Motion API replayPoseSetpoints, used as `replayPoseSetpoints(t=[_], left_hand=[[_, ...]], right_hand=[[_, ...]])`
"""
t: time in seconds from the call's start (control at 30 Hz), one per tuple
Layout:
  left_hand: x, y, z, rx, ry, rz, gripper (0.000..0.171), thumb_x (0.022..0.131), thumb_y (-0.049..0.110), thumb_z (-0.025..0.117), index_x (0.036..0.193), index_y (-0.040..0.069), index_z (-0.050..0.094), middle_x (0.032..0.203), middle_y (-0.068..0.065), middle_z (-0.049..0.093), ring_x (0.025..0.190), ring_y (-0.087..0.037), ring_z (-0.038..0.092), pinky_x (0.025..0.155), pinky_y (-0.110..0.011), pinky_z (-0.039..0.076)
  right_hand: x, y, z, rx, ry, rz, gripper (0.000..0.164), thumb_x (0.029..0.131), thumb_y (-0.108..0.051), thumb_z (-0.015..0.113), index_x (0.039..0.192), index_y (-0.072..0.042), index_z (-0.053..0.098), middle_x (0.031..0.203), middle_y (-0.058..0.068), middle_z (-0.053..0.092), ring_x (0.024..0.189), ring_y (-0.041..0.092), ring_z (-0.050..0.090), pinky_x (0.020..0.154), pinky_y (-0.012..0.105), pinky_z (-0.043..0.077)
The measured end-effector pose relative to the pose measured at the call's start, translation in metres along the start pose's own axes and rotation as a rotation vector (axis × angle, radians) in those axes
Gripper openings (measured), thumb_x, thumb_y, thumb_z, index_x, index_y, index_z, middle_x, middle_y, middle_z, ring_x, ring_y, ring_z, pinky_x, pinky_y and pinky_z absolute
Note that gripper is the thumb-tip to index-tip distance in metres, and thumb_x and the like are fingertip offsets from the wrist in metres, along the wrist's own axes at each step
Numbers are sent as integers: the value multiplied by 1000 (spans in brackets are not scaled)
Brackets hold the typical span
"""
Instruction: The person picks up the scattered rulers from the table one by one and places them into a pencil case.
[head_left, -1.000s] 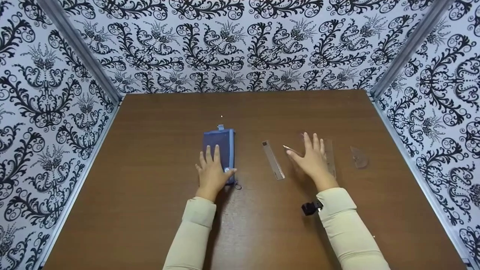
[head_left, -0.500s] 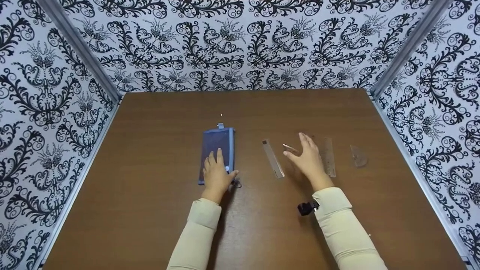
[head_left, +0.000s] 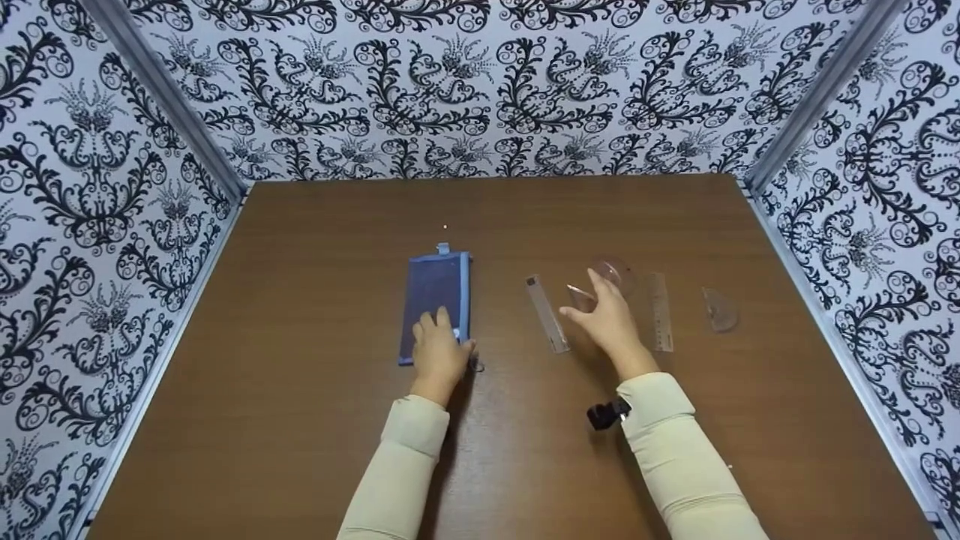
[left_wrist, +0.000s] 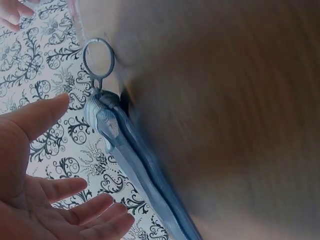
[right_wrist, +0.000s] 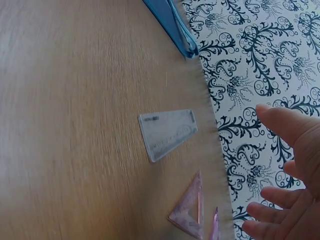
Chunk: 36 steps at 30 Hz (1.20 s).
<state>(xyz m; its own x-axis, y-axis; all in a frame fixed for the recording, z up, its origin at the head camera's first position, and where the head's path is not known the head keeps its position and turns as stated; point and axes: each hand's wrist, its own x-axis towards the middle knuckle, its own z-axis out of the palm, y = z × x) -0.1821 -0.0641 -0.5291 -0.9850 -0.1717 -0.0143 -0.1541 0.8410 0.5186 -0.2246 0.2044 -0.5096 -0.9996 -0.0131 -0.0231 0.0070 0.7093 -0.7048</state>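
A blue zip pouch (head_left: 431, 289) lies flat on the brown table, left of centre. Over its near right part is my left hand (head_left: 439, 352), fingers relaxed and holding nothing; the left wrist view shows it apart from the zip edge (left_wrist: 135, 155) and the metal ring (left_wrist: 98, 57). My right hand (head_left: 611, 322) hovers with thumb and fingers spread above a clear set square (head_left: 579, 295), partly hidden by the hand. The set square looks pinkish in the right wrist view. A clear ruler (head_left: 547, 313) lies left of this hand. Just beyond its fingers is a rounded clear piece (head_left: 619, 276).
Another clear ruler (head_left: 661, 311) and a clear protractor (head_left: 721, 311) lie on the table (head_left: 300, 420) to the right. Patterned walls (head_left: 480, 90) enclose the back and sides. A small black device (head_left: 607, 414) sits at my right wrist.
My left hand has drawn back toward the near right corner of the pouch, its fingers less spread. My right hand has shifted slightly left and nearer, uncovering the rounded piece and right ruler.
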Motion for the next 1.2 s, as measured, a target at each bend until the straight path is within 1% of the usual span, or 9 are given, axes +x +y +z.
replayPoseSetpoints(t=[0.2,0.3,0.5,0.7,0.8,1.0,1.1,1.2], left_hand=[[-3,4,6,10,17,-11,68,81,29,77,135,-1,48,132,-24,45,122,-39,43,90,-47,48],[-4,4,9,20,39,-14,63,80,30,78,129,-1,53,124,-23,49,116,-38,47,86,-47,50],[-4,3,10,38,77,-34,55,78,31,79,117,-1,58,114,-22,53,108,-38,51,82,-48,51],[-2,4,13,35,53,-43,51,79,30,79,114,-1,58,112,-22,53,107,-38,51,81,-48,51],[-2,4,14,40,62,-48,48,79,29,79,110,-1,58,110,-21,53,106,-37,51,80,-47,51],[-4,6,14,33,89,-52,40,79,22,78,105,-2,59,106,-21,52,100,-36,51,73,-44,53],[-4,6,15,18,97,-60,39,79,20,77,105,-3,59,106,-22,52,101,-37,50,74,-45,53],[-4,6,15,1,82,-78,38,79,18,76,106,-3,59,108,-23,51,104,-38,49,76,-46,53]], right_hand=[[0,-2,5,3,-16,8,89,83,-33,75,152,-5,25,154,24,26,141,41,26,112,53,24],[0,-2,6,10,-19,12,89,83,-32,75,152,-4,26,154,24,26,141,41,25,112,53,22],[1,-5,12,43,-29,11,86,84,-30,74,151,-4,28,153,24,28,141,40,26,113,52,23],[1,-3,13,34,-32,17,85,84,-30,74,150,-4,28,152,24,30,140,40,27,113,52,23],[2,-3,13,29,-39,14,85,84,-30,74,150,-3,28,151,25,30,140,41,28,112,52,23],[3,-2,14,14,-48,15,85,84,-32,73,150,-3,29,149,27,32,138,44,30,111,53,26],[3,-3,15,15,-45,13,84,84,-31,74,150,-3,30,149,27,33,137,43,31,111,53,26],[3,-3,16,19,-47,17,84,83,-31,74,150,-3,30,149,27,34,137,43,31,111,53,26]])
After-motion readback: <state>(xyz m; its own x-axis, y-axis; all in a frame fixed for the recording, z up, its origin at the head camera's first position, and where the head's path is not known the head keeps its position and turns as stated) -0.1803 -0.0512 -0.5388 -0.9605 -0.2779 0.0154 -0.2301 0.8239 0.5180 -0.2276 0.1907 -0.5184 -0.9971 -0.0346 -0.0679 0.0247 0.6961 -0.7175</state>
